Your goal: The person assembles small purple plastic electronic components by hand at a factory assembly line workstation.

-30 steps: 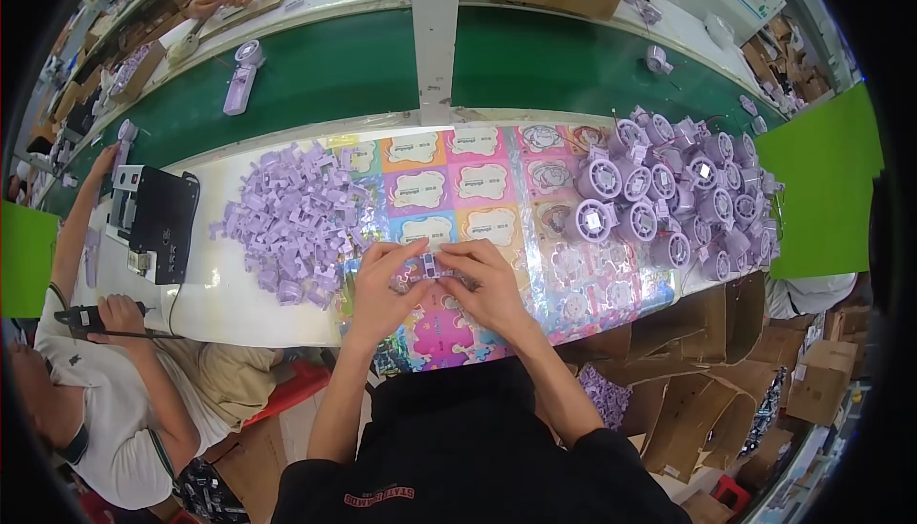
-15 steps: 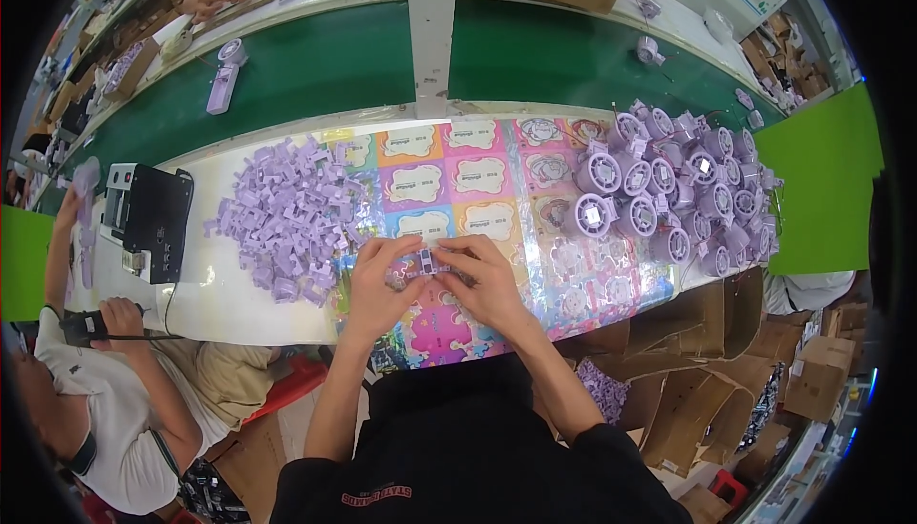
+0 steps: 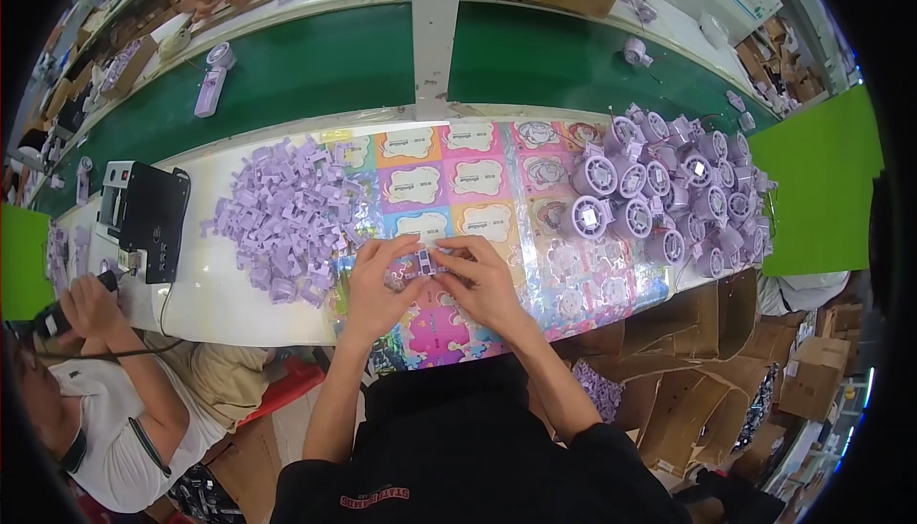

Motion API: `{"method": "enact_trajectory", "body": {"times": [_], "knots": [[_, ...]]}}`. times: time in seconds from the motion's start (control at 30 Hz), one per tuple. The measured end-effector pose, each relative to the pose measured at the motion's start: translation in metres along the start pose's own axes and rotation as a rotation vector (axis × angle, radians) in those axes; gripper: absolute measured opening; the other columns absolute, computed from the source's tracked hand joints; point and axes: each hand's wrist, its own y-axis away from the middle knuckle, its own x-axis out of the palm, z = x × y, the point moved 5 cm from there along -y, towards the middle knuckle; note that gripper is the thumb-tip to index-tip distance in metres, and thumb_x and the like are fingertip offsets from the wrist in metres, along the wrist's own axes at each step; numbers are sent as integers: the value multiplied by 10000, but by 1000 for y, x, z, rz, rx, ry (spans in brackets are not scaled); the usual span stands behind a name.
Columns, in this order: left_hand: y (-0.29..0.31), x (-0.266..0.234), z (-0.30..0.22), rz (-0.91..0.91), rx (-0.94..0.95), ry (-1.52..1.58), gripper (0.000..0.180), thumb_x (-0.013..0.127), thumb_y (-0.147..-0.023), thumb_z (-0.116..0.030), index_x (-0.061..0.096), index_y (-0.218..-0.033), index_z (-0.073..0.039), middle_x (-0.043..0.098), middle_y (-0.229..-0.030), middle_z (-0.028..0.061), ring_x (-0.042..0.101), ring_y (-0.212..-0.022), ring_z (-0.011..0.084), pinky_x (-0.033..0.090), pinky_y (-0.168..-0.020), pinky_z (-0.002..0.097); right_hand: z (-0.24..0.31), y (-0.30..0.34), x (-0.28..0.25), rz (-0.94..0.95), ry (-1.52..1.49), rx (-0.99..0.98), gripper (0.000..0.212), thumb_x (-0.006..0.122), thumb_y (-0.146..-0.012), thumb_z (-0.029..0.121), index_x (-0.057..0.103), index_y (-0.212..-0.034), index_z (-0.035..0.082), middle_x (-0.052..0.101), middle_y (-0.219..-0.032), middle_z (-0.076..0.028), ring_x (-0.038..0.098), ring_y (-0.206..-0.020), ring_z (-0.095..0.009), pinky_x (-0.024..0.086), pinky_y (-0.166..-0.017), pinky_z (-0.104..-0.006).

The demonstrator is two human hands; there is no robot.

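Observation:
In front of me, a small light-purple plastic part [image 3: 425, 261] with dark openings is held between my two hands. The fingertips of my left hand [image 3: 380, 285] close on its left side, and those of my right hand [image 3: 480, 280] pinch its right side. Fingers hide much of the part. Beneath both hands lies a colourful printed sheet [image 3: 414, 185] under clear film. A loose heap of small purple plastic parts [image 3: 287, 218] lies left of my left hand. To the right, round purple fan housings [image 3: 659, 180] with wires are piled up.
A black boxy device [image 3: 156, 223] stands at the left, near a co-worker's hand [image 3: 88, 306] gripping a dark corded tool. Beyond the table runs a green conveyor belt [image 3: 315, 61] carrying purple fans, with a white post [image 3: 435, 37] before it. Cardboard boxes [image 3: 707, 419] stand low right.
My hands and the part stay nearly still. Fans on the belt have shifted left. The left co-worker has put down a purple piece and brought both hands together at the tool.

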Motion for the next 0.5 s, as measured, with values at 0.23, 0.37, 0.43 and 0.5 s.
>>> {"method": "enact_trajectory", "body": {"times": [0.23, 0.37, 0.43, 0.5], "knots": [[0, -2, 1, 2, -5, -2, 538, 787, -671, -10, 662, -1192, -59, 739, -1089, 58, 594, -1023, 259, 489, -926, 374, 0, 0, 2, 18, -1, 3, 367, 761, -785, -30, 738, -1143, 44, 641, -1169, -93, 616, -894, -220, 535, -780, -330], [0, -2, 2, 16, -9, 3, 532, 787, -674, -15, 663, -1189, -60, 741, -1093, 58, 588, -1025, 259, 489, -924, 371, 0, 0, 3, 26, 12, 15, 381, 767, -784, -33, 744, -1154, 56, 639, -1189, -81, 619, -884, -184, 539, -766, -300], [-1, -2, 2, 10, 22, -14, 524, 787, -673, -16, 668, -1181, -60, 743, -1099, 56, 587, -1027, 258, 489, -926, 368, 0, -1, 3, 23, 15, 4, 383, 763, -790, -35, 742, -1162, 55, 632, -1192, -85, 618, -885, -184, 539, -764, -298], [0, -1, 2, 20, -11, 0, 529, 785, -670, -16, 664, -1184, -55, 748, -1094, 53, 587, -1036, 255, 472, -938, 370, 0, 0, 3, 26, 16, 3, 382, 761, -794, -35, 741, -1165, 54, 629, -1195, -88, 617, -886, -185, 539, -763, -299]]}}
